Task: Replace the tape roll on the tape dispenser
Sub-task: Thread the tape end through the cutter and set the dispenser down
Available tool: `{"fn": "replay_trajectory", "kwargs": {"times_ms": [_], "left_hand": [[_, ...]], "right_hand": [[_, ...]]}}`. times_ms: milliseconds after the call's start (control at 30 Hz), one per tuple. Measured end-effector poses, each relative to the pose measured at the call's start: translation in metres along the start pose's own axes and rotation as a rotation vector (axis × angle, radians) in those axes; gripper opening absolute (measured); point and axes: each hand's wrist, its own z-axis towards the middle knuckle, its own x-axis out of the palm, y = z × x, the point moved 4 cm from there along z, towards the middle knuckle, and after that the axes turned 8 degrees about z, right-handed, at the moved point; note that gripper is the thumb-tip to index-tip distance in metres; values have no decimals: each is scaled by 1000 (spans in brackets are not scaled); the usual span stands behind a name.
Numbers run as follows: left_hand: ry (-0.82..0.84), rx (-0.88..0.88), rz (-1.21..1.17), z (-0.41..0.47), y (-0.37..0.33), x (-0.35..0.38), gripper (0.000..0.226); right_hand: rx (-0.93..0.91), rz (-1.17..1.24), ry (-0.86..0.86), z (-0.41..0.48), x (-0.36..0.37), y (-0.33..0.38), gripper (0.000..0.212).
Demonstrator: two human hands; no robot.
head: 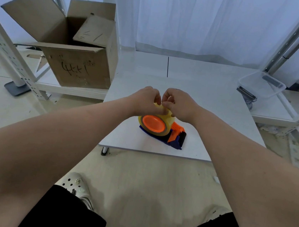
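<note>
A blue and orange tape dispenser (pixel 174 137) stands on the white table (pixel 203 93) near its front edge. A yellowish tape roll (pixel 169 122) sits on the dispenser's orange hub (pixel 153 123). My left hand (pixel 146 101) grips the top of the roll from the left, fingers curled over it. My right hand (pixel 180 103) pinches at the roll's top surface with thumb and fingertips, right beside the left hand. The dispenser's dark cutter end (pixel 182 138) points to the right.
An open cardboard box (pixel 76 62) stands on a low shelf at the left. A clear plastic tub (pixel 261 85) sits at the right on a white rack. White rack posts flank both sides. A curtain hangs behind the table.
</note>
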Motion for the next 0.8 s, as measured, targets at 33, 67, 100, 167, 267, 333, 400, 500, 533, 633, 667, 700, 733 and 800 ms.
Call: {"fn": "replay_trajectory", "kwargs": {"times_ms": [33, 67, 100, 167, 267, 333, 400, 500, 533, 633, 667, 700, 733, 800], "left_hand": [[-16, -2, 35, 1, -2, -1, 41], [-30, -10, 65, 1, -3, -2, 35], [-42, -23, 82, 1, -3, -4, 30], [-65, -47, 95, 1, -2, -6, 24], [-97, -86, 97, 2, 2, -9, 18], [-110, -111, 84, 1, 6, -11, 19], [-120, -122, 58, 0, 8, -11, 21], [-140, -120, 57, 0, 9, -10, 21], [-146, -121, 66, 0, 9, -10, 21], [-159, -126, 86, 2, 9, -12, 20], [-164, -129, 89, 3, 10, -13, 20], [-171, -133, 91, 3, 11, -14, 21], [-179, -139, 94, 3, 12, -15, 21], [-193, -157, 98, 3, 16, -16, 21]], "right_hand": [[0, 5, 1, 0, 0, 0, 14], [2, 4, 1, 0, 0, 0, 14], [2, 0, 0, -1, 0, 0, 12], [9, 24, -1, -1, 1, -1, 5], [40, 166, -84, -2, -3, -5, 41], [88, 124, -62, -5, -5, -11, 66], [225, -2, 89, -11, 1, -28, 95], [431, -231, 298, -26, 20, -55, 119], [463, -284, 341, -30, 27, -61, 120], [454, -357, 363, -32, 42, -65, 110], [422, -372, 338, -30, 44, -64, 102], [391, -379, 299, -29, 43, -63, 92], [364, -378, 252, -28, 40, -62, 81], [317, -347, 174, -28, 30, -59, 68]]}}
